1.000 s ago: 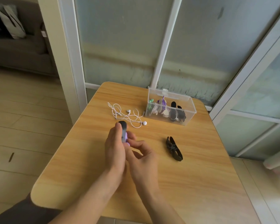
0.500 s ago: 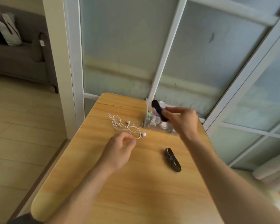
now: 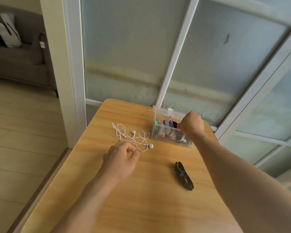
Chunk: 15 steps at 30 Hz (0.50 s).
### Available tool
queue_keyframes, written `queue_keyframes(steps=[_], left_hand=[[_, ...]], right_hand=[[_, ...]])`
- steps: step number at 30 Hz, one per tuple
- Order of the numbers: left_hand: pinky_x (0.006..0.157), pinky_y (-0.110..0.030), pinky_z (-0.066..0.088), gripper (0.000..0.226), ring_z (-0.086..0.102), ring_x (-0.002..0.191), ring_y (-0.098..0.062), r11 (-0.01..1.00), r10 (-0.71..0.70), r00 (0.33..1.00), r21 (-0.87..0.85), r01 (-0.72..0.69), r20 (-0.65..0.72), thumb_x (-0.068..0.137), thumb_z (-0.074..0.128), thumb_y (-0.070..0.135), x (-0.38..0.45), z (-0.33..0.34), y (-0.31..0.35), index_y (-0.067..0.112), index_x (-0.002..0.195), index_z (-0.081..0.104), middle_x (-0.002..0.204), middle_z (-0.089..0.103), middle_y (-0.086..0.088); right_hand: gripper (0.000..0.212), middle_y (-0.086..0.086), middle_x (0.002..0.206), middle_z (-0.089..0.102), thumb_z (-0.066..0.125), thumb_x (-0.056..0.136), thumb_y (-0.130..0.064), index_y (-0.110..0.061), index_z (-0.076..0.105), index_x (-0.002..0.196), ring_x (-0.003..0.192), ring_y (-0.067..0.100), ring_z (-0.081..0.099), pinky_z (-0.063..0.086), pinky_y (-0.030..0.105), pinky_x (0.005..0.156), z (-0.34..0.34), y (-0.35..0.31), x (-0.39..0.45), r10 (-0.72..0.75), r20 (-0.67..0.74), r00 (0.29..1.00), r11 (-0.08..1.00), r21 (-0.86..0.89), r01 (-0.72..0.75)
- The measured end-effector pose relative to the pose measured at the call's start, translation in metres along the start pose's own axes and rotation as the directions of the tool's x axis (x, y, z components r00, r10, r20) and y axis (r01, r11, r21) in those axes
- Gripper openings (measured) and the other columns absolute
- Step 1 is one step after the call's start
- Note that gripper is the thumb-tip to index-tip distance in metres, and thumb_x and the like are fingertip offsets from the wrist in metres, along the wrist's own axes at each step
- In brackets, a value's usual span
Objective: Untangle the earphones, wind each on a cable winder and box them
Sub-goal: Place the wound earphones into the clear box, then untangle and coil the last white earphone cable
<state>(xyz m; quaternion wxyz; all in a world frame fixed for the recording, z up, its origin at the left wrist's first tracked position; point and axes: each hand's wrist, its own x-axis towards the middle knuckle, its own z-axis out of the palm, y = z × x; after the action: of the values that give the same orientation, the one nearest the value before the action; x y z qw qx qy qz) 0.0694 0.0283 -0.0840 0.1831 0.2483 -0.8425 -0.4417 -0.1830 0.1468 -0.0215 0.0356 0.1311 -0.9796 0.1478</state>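
Observation:
A tangled white earphone (image 3: 134,137) lies loose on the wooden table (image 3: 141,199), just past my left hand (image 3: 121,158). That hand hovers with its fingers loosely curled and holds nothing. At the table's far edge stands a clear plastic box (image 3: 160,133) with several wound winders inside. My right hand (image 3: 191,123) reaches down into it from above, knuckles up. Its fingertips are hidden, pinched on a black and purple wound winder (image 3: 172,123) at the box's rim. A black cable winder (image 3: 183,175) with nothing on it lies on the table to the right.
The box's lid stands up behind it against a frosted glass partition (image 3: 200,56) with white frames. The table's left edge drops to a wooden floor (image 3: 23,132). A grey sofa (image 3: 15,61) sits far left.
My right hand carried the wound winder from in front of me to the box and lowered it inside. My left hand let go and moved toward the white earphone.

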Motion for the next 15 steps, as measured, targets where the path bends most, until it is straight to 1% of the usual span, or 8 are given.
queue_keyframes(steps=[4, 7, 8, 10, 11, 12, 13, 15], left_hand=[[0.099, -0.040, 0.043, 0.012, 0.056, 0.108, -0.017, 1.000, -0.007, 1.000, -0.017, 0.007, 0.005, 0.093, 0.059, 0.032, 0.004, 0.013, 0.001, 0.022, 0.094, 0.066, 0.104, 0.063, 0.009], [0.097, -0.040, 0.044, 0.009, 0.057, 0.106, -0.018, 0.999, 0.024, 0.999, -0.021, -0.025, -0.024, 0.092, 0.060, 0.028, 0.004, 0.021, -0.001, 0.021, 0.093, 0.067, 0.102, 0.064, 0.008], [0.095, -0.039, 0.045, 0.007, 0.057, 0.105, -0.019, 0.999, 0.041, 0.998, -0.020, -0.042, -0.055, 0.091, 0.061, 0.025, 0.004, 0.022, 0.000, 0.021, 0.092, 0.067, 0.101, 0.064, 0.007], [0.092, -0.033, 0.044, 0.006, 0.057, 0.102, -0.018, 0.997, 0.075, 0.989, -0.007, -0.077, -0.130, 0.091, 0.061, 0.019, 0.005, 0.022, 0.000, 0.018, 0.091, 0.067, 0.097, 0.065, 0.007], [0.088, -0.031, 0.043, 0.008, 0.058, 0.100, -0.018, 0.995, 0.097, 0.983, 0.008, -0.097, -0.158, 0.091, 0.060, 0.017, 0.005, 0.021, 0.002, 0.017, 0.090, 0.067, 0.095, 0.066, 0.007], [0.083, -0.029, 0.043, 0.010, 0.059, 0.096, -0.019, 0.994, 0.110, 0.980, 0.029, -0.107, -0.168, 0.092, 0.058, 0.014, 0.008, 0.018, 0.002, 0.016, 0.089, 0.067, 0.091, 0.066, 0.008], [0.078, -0.029, 0.043, 0.013, 0.060, 0.092, -0.020, 0.992, 0.119, 0.980, 0.052, -0.112, -0.161, 0.093, 0.056, 0.013, 0.010, 0.015, 0.003, 0.016, 0.089, 0.068, 0.088, 0.066, 0.007], [0.071, -0.029, 0.041, 0.015, 0.061, 0.084, -0.023, 0.989, 0.122, 0.984, 0.097, -0.110, -0.128, 0.093, 0.053, 0.012, 0.016, 0.008, 0.008, 0.015, 0.090, 0.067, 0.084, 0.067, 0.006]], right_hand=[[0.025, 0.004, 0.067, 0.059, 0.068, 0.090, -0.015, -0.009, 0.055, 0.070, 0.058, 0.016, 0.056, 0.046, 0.028, 0.051, -0.010, -0.010, -0.003, -0.062, 0.124, 0.990, 0.985, -0.155, 0.081], [0.034, 0.001, 0.068, 0.059, 0.056, 0.099, -0.028, -0.007, 0.059, 0.073, 0.058, 0.013, 0.054, 0.041, 0.024, 0.051, -0.020, -0.013, -0.009, -0.071, 0.246, 0.967, 0.975, -0.187, 0.120], [0.032, 0.002, 0.071, 0.060, 0.053, 0.101, -0.028, -0.007, 0.061, 0.077, 0.061, 0.014, 0.055, 0.045, 0.026, 0.053, -0.022, -0.012, -0.011, -0.078, 0.225, 0.971, 0.973, -0.194, 0.123], [0.025, 0.005, 0.078, 0.063, 0.052, 0.100, -0.016, -0.008, 0.061, 0.079, 0.067, 0.019, 0.059, 0.057, 0.035, 0.067, -0.021, -0.010, -0.019, -0.200, 0.040, 0.979, 0.961, -0.188, 0.204], [0.021, 0.007, 0.087, 0.066, 0.051, 0.098, -0.006, -0.007, 0.064, 0.082, 0.071, 0.021, 0.062, 0.059, 0.039, 0.073, -0.019, -0.009, -0.026, -0.314, -0.083, 0.946, 0.941, -0.158, 0.299], [0.021, 0.008, 0.099, 0.067, 0.050, 0.094, 0.001, -0.008, 0.069, 0.091, 0.076, 0.022, 0.065, 0.060, 0.039, 0.076, -0.014, -0.012, -0.036, -0.432, -0.170, 0.886, 0.902, -0.103, 0.420], [0.028, 0.007, 0.111, 0.064, 0.050, 0.091, 0.005, -0.010, 0.071, 0.103, 0.081, 0.022, 0.066, 0.060, 0.037, 0.079, -0.010, -0.017, -0.049, -0.527, -0.195, 0.827, 0.846, -0.027, 0.532], [0.048, 0.007, 0.129, 0.051, 0.051, 0.085, 0.008, -0.016, 0.067, 0.124, 0.092, 0.020, 0.064, 0.059, 0.034, 0.082, 0.002, -0.028, -0.076, -0.667, -0.107, 0.738, 0.726, 0.128, 0.675]])
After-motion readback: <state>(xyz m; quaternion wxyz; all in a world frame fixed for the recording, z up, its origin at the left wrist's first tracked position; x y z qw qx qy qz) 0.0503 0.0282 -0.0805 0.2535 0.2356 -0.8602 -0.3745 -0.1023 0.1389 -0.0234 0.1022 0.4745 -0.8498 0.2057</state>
